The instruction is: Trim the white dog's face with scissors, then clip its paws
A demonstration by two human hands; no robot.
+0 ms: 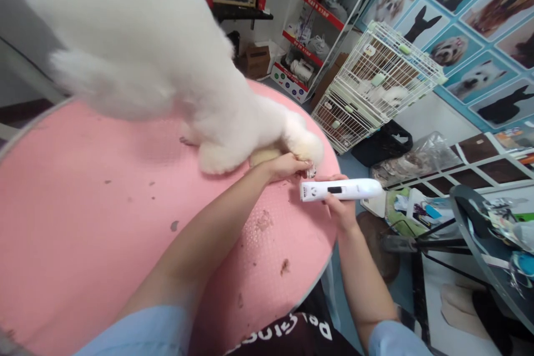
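A fluffy white dog (158,55) stands on a round pink grooming table (83,222). My left hand (287,167) is closed around the dog's hind paw (306,147) near the table's right edge, holding it up slightly. My right hand (340,206) grips a white electric clipper (340,190), held level with its head pointing left, just below and beside the paw. Clipper and paw are a short gap apart.
Tufts of brownish fur lie scattered on the pink mat. A white wire cage (375,83) stands on the floor beyond the table, with a red-edged shelf (312,39) behind it. A dark cart with tools (492,233) is at the right. Dog photos cover the wall.
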